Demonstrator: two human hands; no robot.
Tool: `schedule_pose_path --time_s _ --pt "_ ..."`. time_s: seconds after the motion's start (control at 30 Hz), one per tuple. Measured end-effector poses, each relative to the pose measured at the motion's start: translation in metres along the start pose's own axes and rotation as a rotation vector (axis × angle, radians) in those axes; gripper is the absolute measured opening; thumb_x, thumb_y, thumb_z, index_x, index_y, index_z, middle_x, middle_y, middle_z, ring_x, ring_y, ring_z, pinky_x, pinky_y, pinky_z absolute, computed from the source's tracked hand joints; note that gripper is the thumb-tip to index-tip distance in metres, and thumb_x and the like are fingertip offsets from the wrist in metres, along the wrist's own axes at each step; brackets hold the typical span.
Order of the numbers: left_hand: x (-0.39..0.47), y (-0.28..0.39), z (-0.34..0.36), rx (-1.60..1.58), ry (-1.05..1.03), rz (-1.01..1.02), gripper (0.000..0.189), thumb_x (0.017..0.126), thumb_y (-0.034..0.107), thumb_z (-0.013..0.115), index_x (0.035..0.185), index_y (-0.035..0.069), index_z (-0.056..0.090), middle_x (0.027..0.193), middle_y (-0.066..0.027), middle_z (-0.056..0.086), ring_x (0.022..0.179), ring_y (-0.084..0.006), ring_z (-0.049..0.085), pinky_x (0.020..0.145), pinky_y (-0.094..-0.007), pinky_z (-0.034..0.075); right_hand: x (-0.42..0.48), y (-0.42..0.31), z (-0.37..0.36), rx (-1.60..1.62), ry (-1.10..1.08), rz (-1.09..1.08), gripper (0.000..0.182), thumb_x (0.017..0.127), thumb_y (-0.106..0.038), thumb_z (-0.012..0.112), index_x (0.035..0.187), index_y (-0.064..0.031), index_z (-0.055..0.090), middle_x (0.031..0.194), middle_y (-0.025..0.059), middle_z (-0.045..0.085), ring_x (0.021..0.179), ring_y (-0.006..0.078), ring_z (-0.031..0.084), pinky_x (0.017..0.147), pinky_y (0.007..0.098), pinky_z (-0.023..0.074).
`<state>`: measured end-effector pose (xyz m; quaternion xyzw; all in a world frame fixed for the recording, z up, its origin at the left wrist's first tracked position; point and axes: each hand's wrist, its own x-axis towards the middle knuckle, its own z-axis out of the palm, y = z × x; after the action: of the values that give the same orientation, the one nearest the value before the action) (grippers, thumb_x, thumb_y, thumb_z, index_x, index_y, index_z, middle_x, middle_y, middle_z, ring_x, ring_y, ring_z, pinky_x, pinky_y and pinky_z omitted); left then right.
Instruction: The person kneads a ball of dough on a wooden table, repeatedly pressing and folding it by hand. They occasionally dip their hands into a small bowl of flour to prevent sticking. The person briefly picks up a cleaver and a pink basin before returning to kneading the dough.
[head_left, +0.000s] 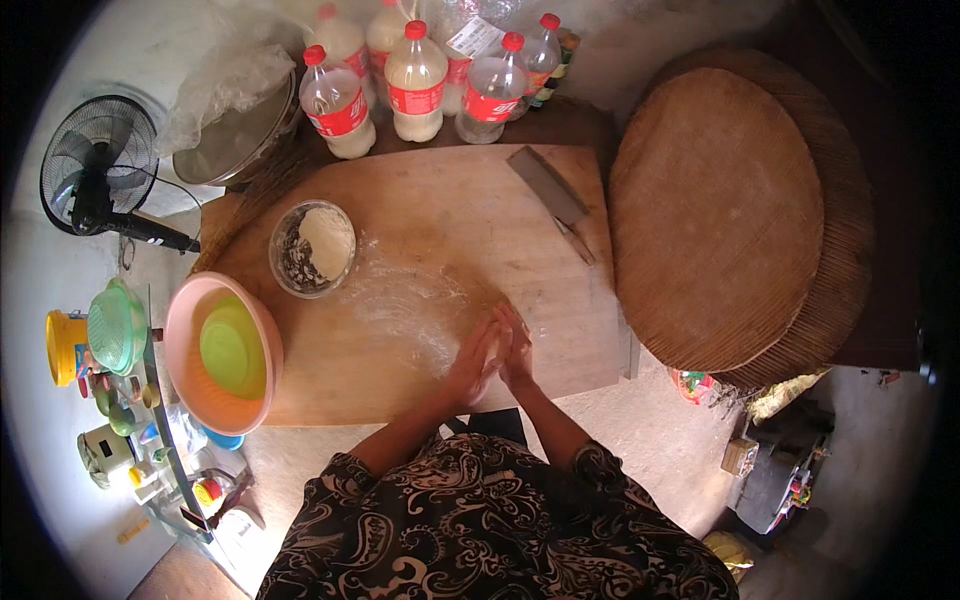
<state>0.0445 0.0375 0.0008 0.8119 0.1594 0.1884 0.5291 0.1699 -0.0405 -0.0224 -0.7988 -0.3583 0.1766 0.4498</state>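
Over the near right part of a flour-dusted wooden board (420, 195), my left hand (472, 360) and my right hand (515, 345) are brought together, fingers pointing away from me. A pale patch shows between the palms; whether it is dough or floury skin cannot be made out. White flour (409, 300) is smeared across the board to the left of my hands. Farther left stands a clear bowl (279, 259) partly filled with flour (328, 244). A cleaver (549, 185) with a wide grey blade lies at the far right, its handle towards me.
A pink basin (178, 337) holding a green bowl (229, 345) sits at the left edge. Several red-capped plastic bottles (416, 82) line the back, beside a metal basin (225, 150). Round, ridged brown mats (720, 217) are stacked right. A black fan (97, 165) stands far left.
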Motion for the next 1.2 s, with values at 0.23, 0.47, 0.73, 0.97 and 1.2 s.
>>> schedule_pose_path --time_s 0.23,0.47,0.73,0.97,1.2 --pt "0.029 -0.001 -0.016 0.306 0.098 -0.203 0.064 0.101 0.034 0.054 0.150 0.000 0.032 0.154 -0.0250 0.032 0.144 -0.0417 0.029 0.118 -0.0533 0.020 0.091 0.008 0.016 -0.306 0.109 -0.150 0.036 0.101 -0.027 0.051 0.128 -0.0061 0.064 0.140 0.0122 0.057 0.136 0.0307 0.046 0.113 0.0472 0.0320" --pt "0.028 0.007 0.014 -0.117 0.072 0.043 0.058 0.104 0.033 0.047 0.149 -0.001 0.033 0.152 -0.0258 0.034 0.142 -0.0427 0.030 0.119 -0.0510 0.020 0.013 -0.020 -0.004 0.402 0.042 0.306 0.038 0.102 -0.028 0.047 0.129 -0.0049 0.062 0.142 0.0121 0.055 0.136 0.0317 0.045 0.113 0.0432 0.0329" --pt "0.013 -0.006 0.001 0.330 0.136 -0.257 0.065 0.101 0.035 0.053 0.151 0.001 0.030 0.153 -0.0228 0.035 0.145 -0.0402 0.027 0.119 -0.0540 0.017 0.077 -0.007 0.017 -0.428 0.151 -0.093 0.035 0.099 -0.023 0.048 0.128 -0.0090 0.062 0.138 0.0126 0.057 0.139 0.0291 0.042 0.116 0.0459 0.0300" --pt "0.043 0.010 0.002 -0.080 0.080 -0.079 0.051 0.101 0.025 0.051 0.146 0.002 0.038 0.148 -0.0225 0.040 0.139 -0.0416 0.035 0.116 -0.0426 0.028 0.045 -0.009 -0.001 0.230 0.032 0.187 0.040 0.105 -0.031 0.040 0.133 -0.0106 0.060 0.142 0.0154 0.054 0.139 0.0322 0.043 0.115 0.0454 0.0319" --pt "0.015 0.004 -0.003 0.190 0.087 -0.100 0.062 0.097 0.029 0.058 0.149 0.004 0.034 0.149 -0.0239 0.038 0.140 -0.0432 0.033 0.117 -0.0532 0.022 0.049 0.005 -0.006 -0.406 -0.071 -0.123 0.041 0.104 -0.027 0.041 0.135 -0.0072 0.058 0.150 0.0111 0.046 0.143 0.0312 0.037 0.117 0.0459 0.0278"
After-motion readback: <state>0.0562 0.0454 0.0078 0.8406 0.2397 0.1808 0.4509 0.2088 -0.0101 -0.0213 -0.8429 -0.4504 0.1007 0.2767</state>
